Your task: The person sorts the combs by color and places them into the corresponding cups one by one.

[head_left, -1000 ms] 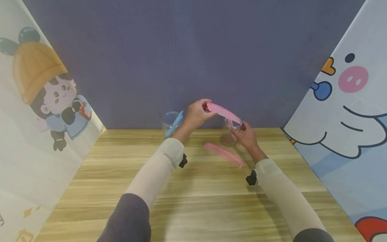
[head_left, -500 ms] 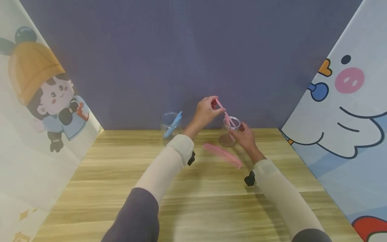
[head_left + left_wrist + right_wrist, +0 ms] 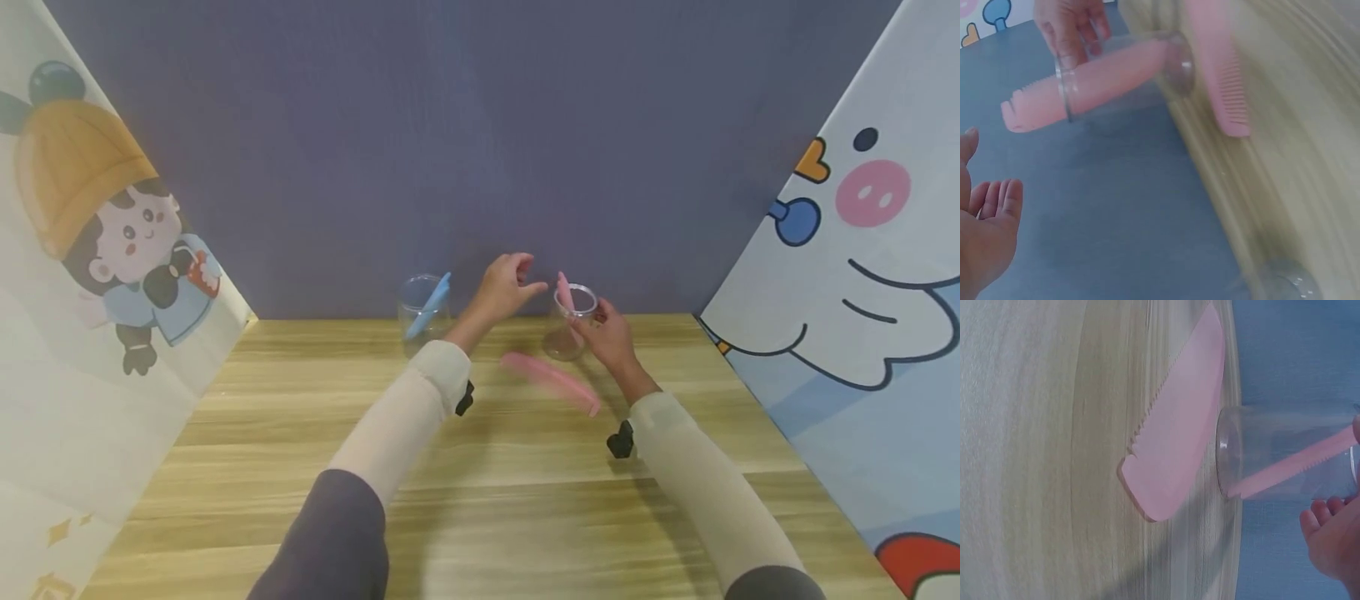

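My left hand (image 3: 501, 287) hovers between the two clear jars, thumb and fingers spread apart with nothing between them. The right jar (image 3: 555, 343) stands upright near the back of the table, and my right hand (image 3: 611, 337) grips it near the rim from the right. Leaning inside that jar, pink combs (image 3: 1097, 81) overlap, their ends sticking out above the rim. Another pink comb (image 3: 551, 382) lies flat on the table in front of it; the right wrist view shows its teeth (image 3: 1147, 422) clearly.
A second clear jar (image 3: 408, 321) stands at the back left, with something blue and comb-like (image 3: 430, 307) leaning in it. The wooden table (image 3: 510, 517) ends at a dark back panel (image 3: 480, 150). Printed panels (image 3: 832, 325) flank both sides.
My left hand brought a pink comb down into the right jar, let go of it and drew back slightly left. The right hand stays on the jar.
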A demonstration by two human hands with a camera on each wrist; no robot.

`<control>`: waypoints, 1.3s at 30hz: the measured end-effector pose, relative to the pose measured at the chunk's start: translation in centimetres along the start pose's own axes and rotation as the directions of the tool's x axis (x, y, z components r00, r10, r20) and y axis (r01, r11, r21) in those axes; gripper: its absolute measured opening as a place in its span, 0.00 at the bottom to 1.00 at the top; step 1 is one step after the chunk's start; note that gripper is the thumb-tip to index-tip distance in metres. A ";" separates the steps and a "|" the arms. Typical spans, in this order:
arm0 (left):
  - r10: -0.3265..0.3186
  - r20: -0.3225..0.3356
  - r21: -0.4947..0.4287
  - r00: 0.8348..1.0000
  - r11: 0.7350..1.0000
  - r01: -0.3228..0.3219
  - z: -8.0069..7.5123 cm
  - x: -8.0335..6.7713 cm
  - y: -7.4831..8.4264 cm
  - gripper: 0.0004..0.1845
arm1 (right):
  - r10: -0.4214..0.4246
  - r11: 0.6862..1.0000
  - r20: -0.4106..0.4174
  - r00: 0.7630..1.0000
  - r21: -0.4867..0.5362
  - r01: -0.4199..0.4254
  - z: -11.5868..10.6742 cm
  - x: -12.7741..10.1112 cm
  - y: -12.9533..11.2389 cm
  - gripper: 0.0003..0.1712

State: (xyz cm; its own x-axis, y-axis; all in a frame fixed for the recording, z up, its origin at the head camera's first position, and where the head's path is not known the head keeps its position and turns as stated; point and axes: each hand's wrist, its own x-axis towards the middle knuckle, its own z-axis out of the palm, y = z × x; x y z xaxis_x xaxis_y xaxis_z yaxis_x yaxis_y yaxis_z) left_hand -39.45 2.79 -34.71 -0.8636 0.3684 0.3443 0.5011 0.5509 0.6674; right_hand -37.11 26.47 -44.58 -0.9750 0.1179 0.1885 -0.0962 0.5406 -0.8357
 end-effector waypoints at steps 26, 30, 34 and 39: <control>-0.036 0.519 0.313 0.854 0.938 -0.151 5.6 -4.1 -7.6 0.34 | 0.013 1.000 -0.040 0.999 0.018 -0.012 0.2 -0.2 -0.5 0.45; -0.056 0.526 0.340 0.849 0.929 -0.149 6.0 -4.6 -8.0 0.32 | 0.009 1.000 -0.046 0.999 0.020 -0.008 0.1 -0.1 -0.5 0.45; -0.060 0.532 0.402 0.845 0.896 -0.189 6.4 -4.7 -8.3 0.32 | 0.002 1.000 -0.047 0.999 0.013 -0.001 0.1 -0.1 -0.5 0.45; -0.055 0.523 0.443 0.851 0.870 -0.217 6.7 -4.7 -8.4 0.31 | -0.003 1.000 -0.048 0.999 0.012 0.004 0.0 -0.2 -0.4 0.45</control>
State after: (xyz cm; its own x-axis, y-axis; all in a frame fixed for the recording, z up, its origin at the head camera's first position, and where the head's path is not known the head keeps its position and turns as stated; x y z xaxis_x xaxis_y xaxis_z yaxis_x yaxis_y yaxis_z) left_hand -39.24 1.46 -46.37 -0.7325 0.6749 -0.0891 0.6479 0.7313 0.2133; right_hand -36.90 26.23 -44.35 -0.9640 0.1559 0.2154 -0.1019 0.5314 -0.8409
